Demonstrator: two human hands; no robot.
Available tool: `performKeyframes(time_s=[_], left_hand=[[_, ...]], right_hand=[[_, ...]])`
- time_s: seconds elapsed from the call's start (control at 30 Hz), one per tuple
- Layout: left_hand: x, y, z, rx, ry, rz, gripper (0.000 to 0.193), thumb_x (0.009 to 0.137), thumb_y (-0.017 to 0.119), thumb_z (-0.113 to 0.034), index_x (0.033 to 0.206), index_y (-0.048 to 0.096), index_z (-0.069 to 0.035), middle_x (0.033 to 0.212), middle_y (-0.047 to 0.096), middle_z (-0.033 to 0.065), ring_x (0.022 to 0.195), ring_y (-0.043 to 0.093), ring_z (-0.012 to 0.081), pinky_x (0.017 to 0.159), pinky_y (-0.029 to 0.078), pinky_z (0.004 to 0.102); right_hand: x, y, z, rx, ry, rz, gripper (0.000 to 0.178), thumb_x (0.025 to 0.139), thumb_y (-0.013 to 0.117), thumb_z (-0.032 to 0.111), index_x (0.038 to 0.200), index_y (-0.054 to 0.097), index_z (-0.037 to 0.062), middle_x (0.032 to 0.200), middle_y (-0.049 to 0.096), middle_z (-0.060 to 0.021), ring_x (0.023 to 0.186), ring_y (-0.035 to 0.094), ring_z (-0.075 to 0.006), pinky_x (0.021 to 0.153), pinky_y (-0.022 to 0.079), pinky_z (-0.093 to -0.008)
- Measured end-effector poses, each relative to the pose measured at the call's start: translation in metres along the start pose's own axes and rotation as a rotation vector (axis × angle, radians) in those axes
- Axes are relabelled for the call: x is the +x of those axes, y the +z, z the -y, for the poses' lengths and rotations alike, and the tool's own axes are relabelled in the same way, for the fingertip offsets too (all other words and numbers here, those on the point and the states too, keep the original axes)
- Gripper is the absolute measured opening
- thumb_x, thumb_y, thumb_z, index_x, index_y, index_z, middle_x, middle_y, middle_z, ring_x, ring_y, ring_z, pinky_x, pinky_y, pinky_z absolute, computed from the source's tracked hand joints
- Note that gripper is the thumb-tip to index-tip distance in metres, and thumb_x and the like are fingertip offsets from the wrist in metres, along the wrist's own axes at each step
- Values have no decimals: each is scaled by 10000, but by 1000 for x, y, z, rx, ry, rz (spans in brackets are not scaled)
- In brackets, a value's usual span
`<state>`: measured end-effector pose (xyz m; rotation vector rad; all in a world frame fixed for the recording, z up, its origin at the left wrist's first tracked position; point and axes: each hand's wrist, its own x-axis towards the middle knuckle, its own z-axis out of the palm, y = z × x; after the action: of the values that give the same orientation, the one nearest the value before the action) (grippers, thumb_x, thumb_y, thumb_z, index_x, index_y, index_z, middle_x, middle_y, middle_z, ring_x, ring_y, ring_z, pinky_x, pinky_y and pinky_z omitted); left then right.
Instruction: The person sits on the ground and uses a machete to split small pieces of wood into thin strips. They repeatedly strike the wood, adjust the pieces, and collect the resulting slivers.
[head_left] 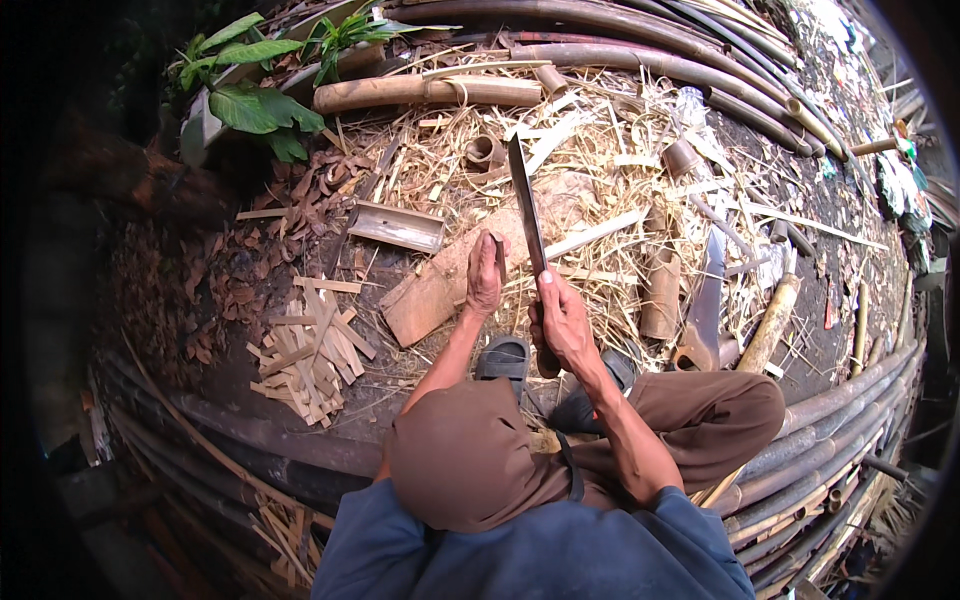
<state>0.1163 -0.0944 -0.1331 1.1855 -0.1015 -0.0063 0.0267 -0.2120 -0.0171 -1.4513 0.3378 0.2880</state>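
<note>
My right hand [565,320] is closed round the handle of a machete [526,195], its long dark blade pointing up and away from me. Just left of the blade, my left hand [484,278] grips a short bamboo piece [499,254] held upright; the fingers partly hide it. Beneath both hands lies a thick wooden board [425,300], partly covered by shavings. A split bamboo half [397,227] rests beyond the board's left side. Closer to me on the left is a loose pile of short bamboo strips [318,350].
Bamboo shavings [590,190] cover the ground ahead. To the right lie a handsaw [709,290], a bamboo tube [661,295] and a pole piece [770,322]. Long bamboo poles [640,60] stretch across the far side; others [810,440] run behind me. A leafy plant [255,105] stands far left.
</note>
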Motion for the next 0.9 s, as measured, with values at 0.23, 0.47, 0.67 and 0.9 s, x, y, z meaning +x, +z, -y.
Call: performKeyframes(time_s=[0.23, 0.47, 0.67, 0.9], left_hand=[[-9, 2, -3, 166, 23, -11, 520, 1045, 301, -473, 795, 496, -60, 713, 424, -1, 656, 359, 103, 630, 325, 268], [-13, 5, -1, 305, 18, 63, 526, 1042, 308, -462, 791, 502, -43, 707, 447, 27, 658, 410, 122, 614, 367, 285], [-12, 0, 7, 363, 23, 66, 465, 1040, 365, -411, 803, 515, -39, 657, 412, 21, 623, 375, 115, 575, 339, 291], [-14, 5, 1, 372, 23, 66, 473, 1041, 368, -424, 798, 513, -44, 656, 399, -9, 634, 349, 98, 574, 319, 286]], right_hand=[[7, 1, -9, 87, 116, 12, 412, 1025, 374, 485, 897, 453, 102, 606, 475, 3, 445, 441, -91, 397, 363, -240], [8, 2, 0, 119, 164, 16, 424, 1036, 362, 459, 878, 453, 75, 602, 467, -9, 455, 443, -97, 398, 368, -262], [7, 2, 0, 79, 160, 38, 408, 1036, 368, 450, 880, 450, 82, 609, 463, -10, 455, 439, -95, 400, 374, -259], [3, 1, 4, 102, 186, 37, 402, 1036, 363, 453, 898, 454, 87, 613, 455, -1, 471, 437, -91, 415, 369, -252]])
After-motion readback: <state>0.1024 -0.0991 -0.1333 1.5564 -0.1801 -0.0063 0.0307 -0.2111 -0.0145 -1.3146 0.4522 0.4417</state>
